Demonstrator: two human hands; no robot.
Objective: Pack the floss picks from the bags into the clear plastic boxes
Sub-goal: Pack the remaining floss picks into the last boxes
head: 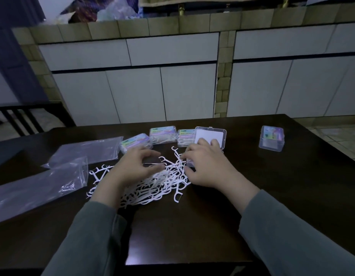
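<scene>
A tangled pile of white floss picks (162, 184) lies on the dark table (192, 226) in front of me. My left hand (136, 166) arches over the pile's left part. Its thumb and fingertips touch picks, with a gap of bare table between them. My right hand (206, 166) covers the base of an open clear box (189, 163), whose lid (210, 135) stands up behind it. Its fingertips and thumb pinch picks at the box's left edge. Two clear plastic bags (39, 188) (87, 150) lie flat at the left.
Three closed boxes filled with picks (135, 143) (162, 134) (183, 137) stand in a row behind the pile. A stack of clear boxes (271, 138) sits at the far right. White cabinets (132, 92) rise beyond the table, and a chair back (23, 120) shows at the left.
</scene>
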